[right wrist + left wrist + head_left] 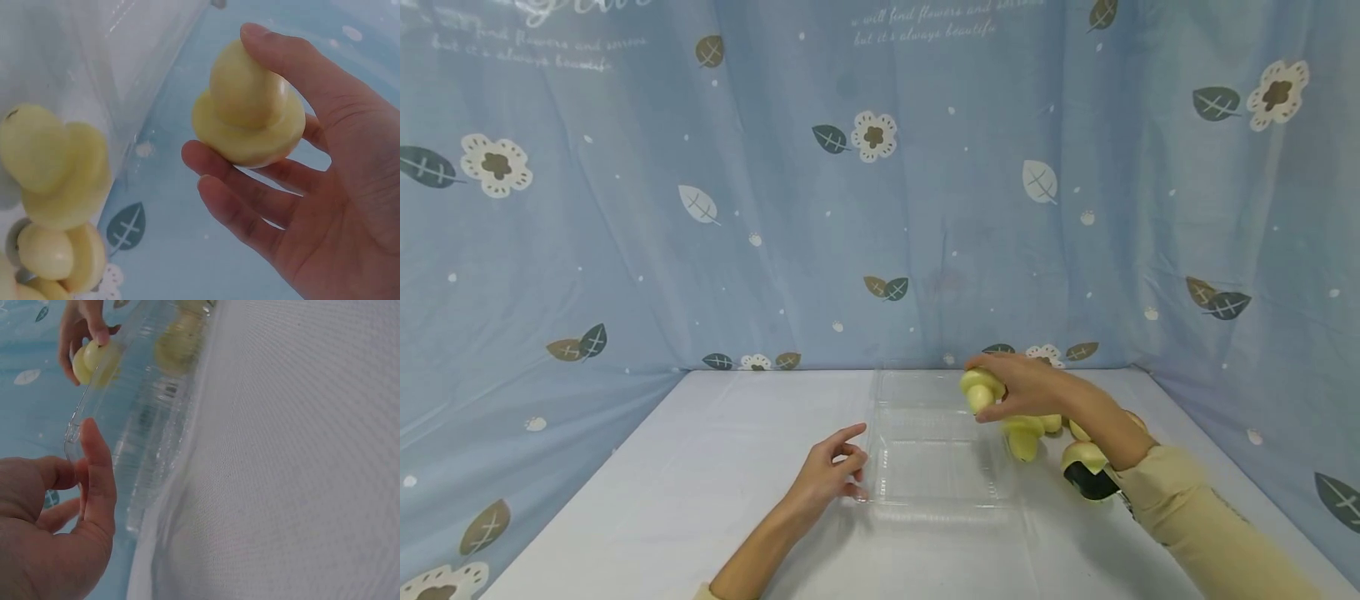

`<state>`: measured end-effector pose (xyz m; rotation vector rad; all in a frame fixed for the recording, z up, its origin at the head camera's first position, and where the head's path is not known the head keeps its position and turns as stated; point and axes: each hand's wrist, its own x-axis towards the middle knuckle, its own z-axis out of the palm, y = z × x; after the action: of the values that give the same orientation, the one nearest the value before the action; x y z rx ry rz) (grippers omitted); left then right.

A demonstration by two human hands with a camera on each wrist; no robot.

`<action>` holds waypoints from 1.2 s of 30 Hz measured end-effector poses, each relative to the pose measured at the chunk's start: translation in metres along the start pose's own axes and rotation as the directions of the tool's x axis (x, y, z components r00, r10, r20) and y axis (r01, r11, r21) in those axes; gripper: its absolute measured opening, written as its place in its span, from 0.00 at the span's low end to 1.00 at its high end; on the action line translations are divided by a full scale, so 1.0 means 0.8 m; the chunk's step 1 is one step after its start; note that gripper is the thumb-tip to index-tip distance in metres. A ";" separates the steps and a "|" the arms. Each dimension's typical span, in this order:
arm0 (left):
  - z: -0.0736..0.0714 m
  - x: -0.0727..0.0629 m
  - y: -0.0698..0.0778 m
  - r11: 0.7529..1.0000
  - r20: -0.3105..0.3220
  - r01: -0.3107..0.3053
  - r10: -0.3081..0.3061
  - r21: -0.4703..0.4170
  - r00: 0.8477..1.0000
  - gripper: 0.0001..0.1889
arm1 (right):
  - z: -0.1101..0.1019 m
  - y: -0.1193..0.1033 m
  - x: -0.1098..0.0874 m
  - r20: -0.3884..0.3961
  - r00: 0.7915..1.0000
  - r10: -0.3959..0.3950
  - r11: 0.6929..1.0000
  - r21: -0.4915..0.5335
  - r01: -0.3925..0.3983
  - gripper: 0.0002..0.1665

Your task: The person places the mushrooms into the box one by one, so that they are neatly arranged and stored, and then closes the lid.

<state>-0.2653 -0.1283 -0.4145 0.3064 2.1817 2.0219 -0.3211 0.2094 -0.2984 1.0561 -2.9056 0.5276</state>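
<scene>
With the clear box (940, 503) on the white tabletop (737, 467) taken as the dial's centre, a pale green mushroom (982, 388) is held off the tabletop toward one o'clock by the right hand (1028, 385), pinched between the thumb on its stem and the fingers on its cap. At nine o'clock, the box's edge is pinched by the left hand (829, 467). More mushrooms (1024, 440) are grouped near three o'clock, some partly hidden by the right arm (1097, 417).
</scene>
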 end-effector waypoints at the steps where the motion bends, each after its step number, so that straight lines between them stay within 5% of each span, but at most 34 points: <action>1: 0.000 0.000 0.000 1.000 -0.001 0.002 -0.002 0.002 1.000 0.31 | 0.001 -0.002 0.003 0.006 1.000 -0.003 1.000 -0.006 0.003 0.41; 18: 0.000 0.000 0.000 1.000 -0.005 0.005 -0.005 -0.001 1.000 0.30 | 0.030 -0.040 0.051 0.088 0.995 -0.037 0.996 -0.081 0.044 0.42; 36: 0.001 0.001 0.002 1.000 -0.010 0.011 -0.011 0.012 1.000 0.30 | 0.067 -0.072 0.085 0.196 0.981 0.006 1.000 -0.028 -0.001 0.39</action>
<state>-0.2661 -0.1273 -0.4132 0.2865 2.1970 2.0099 -0.3322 0.1091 -0.3228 1.1630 -3.0732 0.4026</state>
